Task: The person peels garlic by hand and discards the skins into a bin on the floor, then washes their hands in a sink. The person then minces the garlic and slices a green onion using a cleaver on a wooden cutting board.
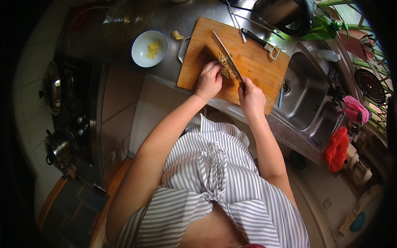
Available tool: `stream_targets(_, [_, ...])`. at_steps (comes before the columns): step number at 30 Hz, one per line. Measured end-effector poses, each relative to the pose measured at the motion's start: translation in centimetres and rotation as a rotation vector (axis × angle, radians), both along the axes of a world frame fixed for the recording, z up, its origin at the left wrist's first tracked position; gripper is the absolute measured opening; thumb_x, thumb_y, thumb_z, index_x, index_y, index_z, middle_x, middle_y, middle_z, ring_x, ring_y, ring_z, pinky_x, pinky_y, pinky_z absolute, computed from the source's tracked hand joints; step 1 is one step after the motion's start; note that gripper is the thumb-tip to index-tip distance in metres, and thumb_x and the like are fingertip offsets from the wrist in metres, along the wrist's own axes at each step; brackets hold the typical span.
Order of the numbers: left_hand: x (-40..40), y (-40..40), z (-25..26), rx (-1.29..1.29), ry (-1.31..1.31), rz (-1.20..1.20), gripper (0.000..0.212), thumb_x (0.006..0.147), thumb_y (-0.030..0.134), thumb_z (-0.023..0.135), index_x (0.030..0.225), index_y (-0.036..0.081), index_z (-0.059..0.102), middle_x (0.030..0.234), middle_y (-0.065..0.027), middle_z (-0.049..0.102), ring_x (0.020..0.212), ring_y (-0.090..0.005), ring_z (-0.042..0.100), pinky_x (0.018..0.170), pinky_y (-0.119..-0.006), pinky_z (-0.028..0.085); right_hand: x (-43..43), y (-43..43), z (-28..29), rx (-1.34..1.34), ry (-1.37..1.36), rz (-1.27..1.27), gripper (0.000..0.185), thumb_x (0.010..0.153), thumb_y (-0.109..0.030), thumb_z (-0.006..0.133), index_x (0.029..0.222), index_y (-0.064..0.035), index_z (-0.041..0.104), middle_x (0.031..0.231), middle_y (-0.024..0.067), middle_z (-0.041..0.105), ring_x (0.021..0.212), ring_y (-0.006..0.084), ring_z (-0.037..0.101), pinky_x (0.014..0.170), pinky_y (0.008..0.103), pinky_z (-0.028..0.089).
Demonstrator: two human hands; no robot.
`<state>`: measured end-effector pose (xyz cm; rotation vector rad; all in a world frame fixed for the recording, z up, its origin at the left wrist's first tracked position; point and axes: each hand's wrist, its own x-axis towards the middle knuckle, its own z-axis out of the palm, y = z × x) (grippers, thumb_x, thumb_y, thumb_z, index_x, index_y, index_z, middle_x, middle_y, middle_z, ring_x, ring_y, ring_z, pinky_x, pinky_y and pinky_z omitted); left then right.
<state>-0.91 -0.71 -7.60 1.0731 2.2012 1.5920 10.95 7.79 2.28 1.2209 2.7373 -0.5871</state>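
On a wooden cutting board [260, 69] lies a small heap of chopped food [227, 66], brownish and pale. My right hand [252, 97] grips the handle of a kitchen knife [228, 54], whose blade stands along the heap's right side. My left hand [211, 79] is at the heap's left edge with its fingers bent; whether it pinches any of the food cannot be told. A white enamel bowl with a blue rim [139, 55] holds finely chopped yellow bits [153, 50]. A vegetable peeler [263, 43] lies at the board's upper right.
A knobby tan piece [177, 35] sits between bowl and board. A pair of metal rods [236, 20] and an electric kettle [279, 14] are beyond the board. The steel sink [305, 93] is at the right. Pots [59, 148] stand on the stove at the left.
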Motion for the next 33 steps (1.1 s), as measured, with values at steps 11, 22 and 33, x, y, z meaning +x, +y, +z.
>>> stream_targets(11, [-0.7, -1.3, -0.5, -0.057, 0.042, 0.085, 0.016, 0.076, -0.003, 0.055, 0.091, 0.001, 0.062, 0.095, -0.0124, 0.061, 0.086, -0.0301, 0.060, 0.073, -0.035, 0.050, 0.3, 0.8, -0.3, -0.017, -0.032, -0.043, 0.022, 0.086, -0.020, 0.056, 0.107, -0.0134, 0.058, 0.084, 0.0135, 0.066, 0.077, 0.0341, 0.063, 0.066, 0.0456, 0.050])
stream_targets(22, [-0.7, -1.6, -0.6, -0.067, 0.010, 0.074, 0.017, 0.076, -0.005, 0.055, 0.091, 0.001, 0.062, 0.095, -0.0123, 0.061, 0.084, -0.0294, 0.060, 0.072, -0.033, 0.050, 0.2, 2.3, -0.2, -0.005, -0.064, -0.062, 0.021, 0.085, -0.019, 0.058, 0.106, -0.0144, 0.058, 0.084, 0.0136, 0.066, 0.076, 0.0351, 0.063, 0.065, 0.0458, 0.050])
stream_targets(33, [-0.9, -1.7, -0.5, -0.044, 0.045, 0.072, 0.016, 0.076, -0.004, 0.055, 0.089, 0.001, 0.062, 0.095, -0.0124, 0.061, 0.085, -0.0300, 0.061, 0.072, -0.035, 0.050, -0.4, 1.2, -0.1, -0.044, -0.012, -0.021, 0.020, 0.085, -0.020, 0.057, 0.103, -0.0125, 0.058, 0.081, 0.0146, 0.065, 0.075, 0.0350, 0.063, 0.065, 0.0465, 0.049])
